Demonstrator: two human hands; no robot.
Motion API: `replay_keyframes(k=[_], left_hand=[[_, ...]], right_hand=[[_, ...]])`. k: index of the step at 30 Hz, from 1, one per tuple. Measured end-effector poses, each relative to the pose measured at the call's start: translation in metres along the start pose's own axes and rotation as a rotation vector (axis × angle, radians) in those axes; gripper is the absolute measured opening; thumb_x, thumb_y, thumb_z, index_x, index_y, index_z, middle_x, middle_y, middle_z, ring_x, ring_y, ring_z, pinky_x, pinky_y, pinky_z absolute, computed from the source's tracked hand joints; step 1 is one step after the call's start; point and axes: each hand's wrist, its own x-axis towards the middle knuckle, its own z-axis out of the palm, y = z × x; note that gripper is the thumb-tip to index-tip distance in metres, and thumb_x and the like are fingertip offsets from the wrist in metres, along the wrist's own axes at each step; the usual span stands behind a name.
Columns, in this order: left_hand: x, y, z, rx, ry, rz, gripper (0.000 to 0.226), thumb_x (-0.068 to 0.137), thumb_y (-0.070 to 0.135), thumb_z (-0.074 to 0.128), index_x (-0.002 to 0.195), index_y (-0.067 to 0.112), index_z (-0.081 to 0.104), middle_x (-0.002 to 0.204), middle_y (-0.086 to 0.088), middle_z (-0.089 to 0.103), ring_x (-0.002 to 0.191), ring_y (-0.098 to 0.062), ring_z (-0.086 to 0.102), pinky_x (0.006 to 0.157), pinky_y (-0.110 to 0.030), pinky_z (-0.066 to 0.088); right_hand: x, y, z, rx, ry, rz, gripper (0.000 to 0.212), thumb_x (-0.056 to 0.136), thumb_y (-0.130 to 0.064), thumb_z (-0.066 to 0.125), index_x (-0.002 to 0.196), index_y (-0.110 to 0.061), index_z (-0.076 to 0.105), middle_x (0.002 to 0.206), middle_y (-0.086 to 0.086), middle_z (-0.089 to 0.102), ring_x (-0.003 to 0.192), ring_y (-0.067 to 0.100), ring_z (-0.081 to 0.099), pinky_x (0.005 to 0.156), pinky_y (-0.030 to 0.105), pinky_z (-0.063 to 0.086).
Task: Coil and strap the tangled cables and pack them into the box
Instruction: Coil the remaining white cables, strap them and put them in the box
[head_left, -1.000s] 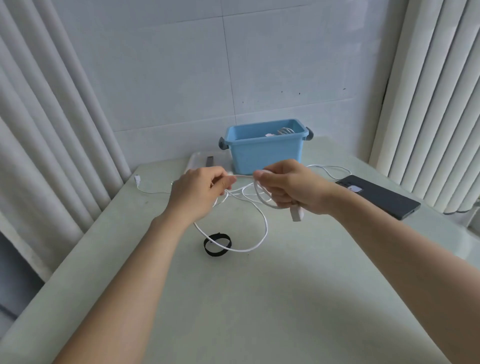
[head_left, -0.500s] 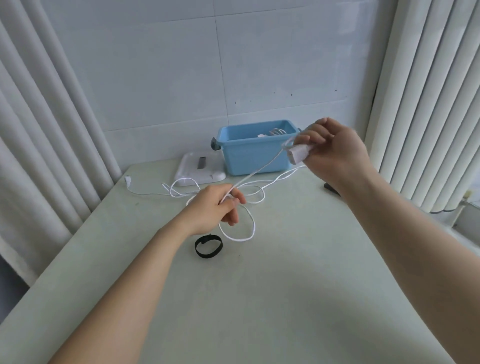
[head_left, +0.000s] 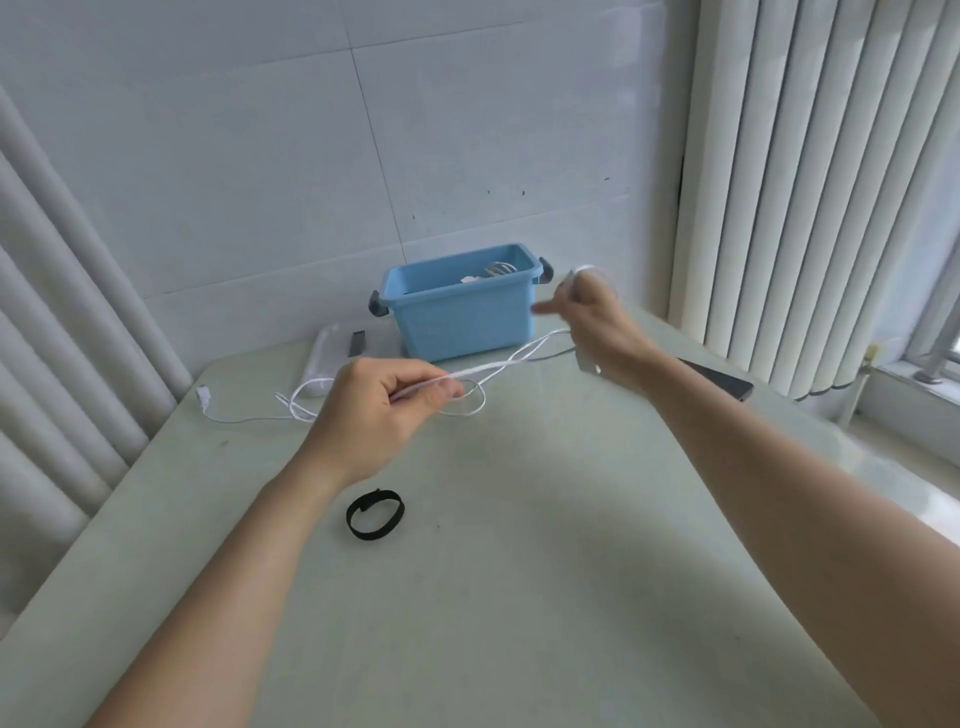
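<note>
A thin white cable (head_left: 488, 367) is stretching in doubled strands above the table (head_left: 519, 597), looping where the left hand (head_left: 379, 410) is pinching it, its far plug lying flat. The blurred right hand (head_left: 592, 322) is gripping it beside the blue box (head_left: 462, 317).

text: we can read none | box (head_left: 462, 322): plain blue, no label | phone (head_left: 727, 382): nothing we can read | white pad (head_left: 324, 358): dark mark too small for us

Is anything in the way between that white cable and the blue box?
Nothing visible. The white cable stretches between left hand and right hand, directly before the open-topped blue box.
</note>
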Motion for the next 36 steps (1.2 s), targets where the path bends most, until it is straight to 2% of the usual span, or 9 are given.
replay_keyframes(k=[6,10,14,18,21,25,29,32,36], left_hand=[[0.004,0.004,-0.014,-0.140,0.406,0.091,0.017,0.097,0.020,0.065,0.084,0.024,0.076,0.058,-0.023,0.050,0.056,-0.009,0.040,0.055,-0.022,0.033],[0.009,-0.014,-0.023,-0.248,0.680,-0.024,0.021,0.100,0.023,0.060,0.085,0.019,0.074,0.051,0.016,0.044,0.053,-0.002,0.038,0.060,-0.014,0.037],[0.007,-0.054,-0.028,-0.284,0.786,-0.208,0.024,0.095,0.032,0.067,0.077,0.016,0.067,0.071,-0.003,0.050,0.066,-0.009,0.040,0.066,-0.024,0.037],[0.001,-0.086,-0.020,-0.089,0.506,-0.310,0.020,0.094,0.038,0.068,0.083,0.024,0.078,0.071,-0.003,0.070,0.065,-0.009,0.053,0.068,-0.028,0.042],[0.001,-0.082,-0.006,0.095,0.192,-0.317,0.030,0.100,0.041,0.057,0.089,0.025,0.079,0.047,0.010,0.050,0.046,-0.004,0.041,0.058,-0.028,0.035],[-0.001,-0.064,0.010,0.247,-0.066,-0.263,0.028,0.103,0.042,0.049,0.097,0.032,0.075,0.056,0.010,0.057,0.050,-0.001,0.049,0.061,-0.027,0.039],[-0.004,-0.032,0.019,0.298,-0.252,-0.200,0.014,0.099,0.034,0.058,0.109,0.034,0.067,0.068,0.009,0.063,0.060,-0.001,0.057,0.061,-0.021,0.041],[-0.004,-0.015,0.019,0.263,-0.278,-0.144,0.012,0.096,0.030,0.065,0.105,0.029,0.071,0.071,0.008,0.066,0.067,-0.005,0.065,0.065,-0.019,0.046],[-0.003,-0.003,0.011,0.174,-0.230,-0.064,0.009,0.094,0.030,0.068,0.088,0.026,0.074,0.062,0.007,0.064,0.059,-0.009,0.062,0.061,-0.027,0.050]], right_hand=[[-0.022,-0.001,0.027,-0.183,-0.629,0.028,0.031,0.107,-0.029,0.036,0.090,-0.008,0.053,0.062,0.006,0.054,0.057,0.029,0.058,0.062,0.039,0.043],[-0.037,-0.013,0.040,0.026,-0.869,0.105,0.052,0.107,-0.047,0.030,0.091,-0.005,0.057,0.059,-0.004,0.022,0.051,0.014,0.024,0.061,0.031,0.033],[-0.047,-0.023,0.047,0.287,-1.047,0.111,0.040,0.107,-0.036,0.034,0.079,-0.012,0.048,0.058,-0.006,0.018,0.054,0.016,0.012,0.060,0.035,0.017],[-0.048,-0.036,0.046,0.640,-0.964,0.199,0.041,0.104,-0.037,0.037,0.068,-0.019,0.047,0.059,-0.006,0.013,0.049,0.012,0.011,0.051,0.025,0.017],[-0.041,-0.041,0.040,0.931,-0.846,0.217,0.034,0.104,-0.036,0.036,0.076,-0.020,0.046,0.059,-0.009,0.014,0.046,0.010,0.012,0.052,0.024,0.019],[-0.024,-0.041,0.029,1.143,-0.572,0.218,0.024,0.106,-0.024,0.035,0.089,-0.016,0.050,0.060,-0.008,0.036,0.043,0.007,0.030,0.055,0.023,0.037],[-0.016,-0.040,0.026,1.037,-0.251,0.157,0.004,0.102,-0.008,0.044,0.104,-0.008,0.048,0.098,0.011,0.074,0.068,0.022,0.069,0.070,0.032,0.056],[-0.014,-0.038,0.026,0.803,-0.206,0.117,0.010,0.104,-0.013,0.046,0.103,-0.004,0.051,0.127,0.021,0.065,0.097,0.041,0.071,0.092,0.048,0.055],[-0.018,-0.038,0.034,0.440,-0.181,0.040,0.038,0.107,-0.025,0.042,0.111,0.012,0.046,0.138,0.033,0.045,0.117,0.042,0.060,0.077,0.027,0.056]])
